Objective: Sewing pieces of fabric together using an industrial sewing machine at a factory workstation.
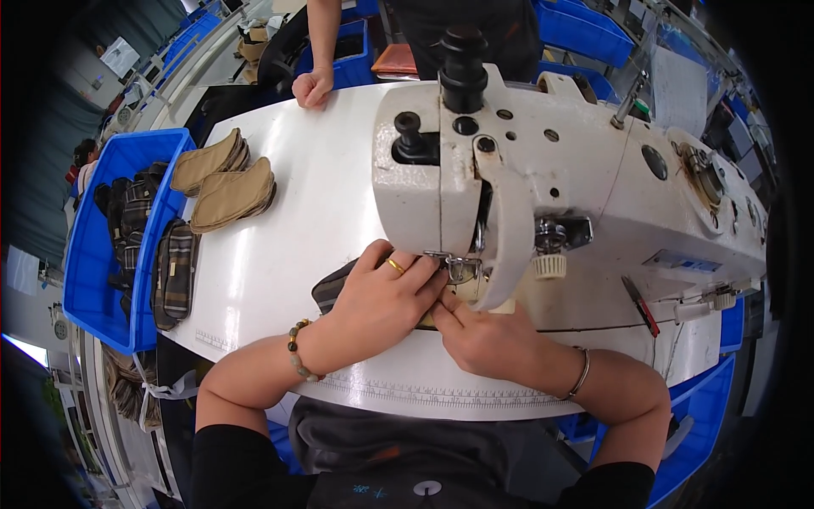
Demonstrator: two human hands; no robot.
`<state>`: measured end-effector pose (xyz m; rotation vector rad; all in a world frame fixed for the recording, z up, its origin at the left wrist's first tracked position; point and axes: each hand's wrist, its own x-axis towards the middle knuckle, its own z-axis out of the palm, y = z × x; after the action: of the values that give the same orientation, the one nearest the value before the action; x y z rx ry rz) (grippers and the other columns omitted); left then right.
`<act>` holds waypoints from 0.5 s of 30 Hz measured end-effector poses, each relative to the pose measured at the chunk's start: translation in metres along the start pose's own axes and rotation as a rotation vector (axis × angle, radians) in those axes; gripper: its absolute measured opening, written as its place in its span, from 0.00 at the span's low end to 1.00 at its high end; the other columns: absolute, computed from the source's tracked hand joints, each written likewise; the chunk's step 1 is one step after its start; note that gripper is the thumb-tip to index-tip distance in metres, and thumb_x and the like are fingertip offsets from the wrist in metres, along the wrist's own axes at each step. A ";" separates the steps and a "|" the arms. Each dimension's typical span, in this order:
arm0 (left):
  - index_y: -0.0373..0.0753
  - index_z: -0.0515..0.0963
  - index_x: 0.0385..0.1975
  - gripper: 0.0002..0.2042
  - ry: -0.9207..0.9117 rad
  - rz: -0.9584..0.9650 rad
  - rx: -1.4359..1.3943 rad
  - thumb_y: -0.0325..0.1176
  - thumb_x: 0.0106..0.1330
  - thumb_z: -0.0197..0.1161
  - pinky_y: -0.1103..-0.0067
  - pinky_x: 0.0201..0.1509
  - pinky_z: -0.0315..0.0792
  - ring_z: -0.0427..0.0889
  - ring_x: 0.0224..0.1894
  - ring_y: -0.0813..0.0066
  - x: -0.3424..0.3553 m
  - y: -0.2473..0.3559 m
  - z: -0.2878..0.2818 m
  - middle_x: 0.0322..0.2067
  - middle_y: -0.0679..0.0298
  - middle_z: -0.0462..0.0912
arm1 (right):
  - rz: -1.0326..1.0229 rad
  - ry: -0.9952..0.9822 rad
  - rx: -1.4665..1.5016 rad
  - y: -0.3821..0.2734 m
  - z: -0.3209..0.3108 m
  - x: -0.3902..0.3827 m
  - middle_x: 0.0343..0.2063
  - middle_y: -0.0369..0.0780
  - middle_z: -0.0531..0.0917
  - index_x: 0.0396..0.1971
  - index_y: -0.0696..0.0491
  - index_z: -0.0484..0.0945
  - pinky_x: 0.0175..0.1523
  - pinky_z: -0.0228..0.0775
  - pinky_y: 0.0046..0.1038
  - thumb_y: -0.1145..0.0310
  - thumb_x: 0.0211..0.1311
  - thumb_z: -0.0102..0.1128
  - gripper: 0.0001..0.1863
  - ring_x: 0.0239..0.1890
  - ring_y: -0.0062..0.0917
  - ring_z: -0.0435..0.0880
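Note:
A dark fabric piece [333, 287] with a tan part lies at the presser foot [462, 267] of a white sewing machine [585, 187]. My left hand [381, 301], with a yellow ring, has its fingers curled onto this piece just left of the foot. Close beside it, my right hand [487, 335] pinches the piece in front of the needle area; the fingertips and much of the fabric are hidden. Red-handled snips [640, 305] lie on the machine table [288, 195] to the right.
Two stacks of tan pieces [233, 199] and a striped fabric bundle [174, 271] sit at left beside a blue bin [85, 254] of striped items. A person's hand [312, 89] rests at the far table edge. More blue bins [581, 25] stand behind and at right.

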<state>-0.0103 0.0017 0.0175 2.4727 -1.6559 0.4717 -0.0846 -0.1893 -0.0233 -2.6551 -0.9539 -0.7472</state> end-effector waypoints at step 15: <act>0.38 0.83 0.46 0.18 0.057 0.023 0.019 0.35 0.56 0.61 0.67 0.57 0.68 0.74 0.52 0.69 -0.001 -0.005 0.008 0.42 0.67 0.76 | 0.081 -0.045 0.159 -0.003 -0.002 0.003 0.35 0.45 0.84 0.26 0.53 0.75 0.17 0.67 0.30 0.69 0.43 0.63 0.09 0.19 0.28 0.80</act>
<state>-0.0047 0.0023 0.0095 2.4325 -1.6674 0.5576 -0.0856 -0.1864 -0.0201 -2.5642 -0.8726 -0.5709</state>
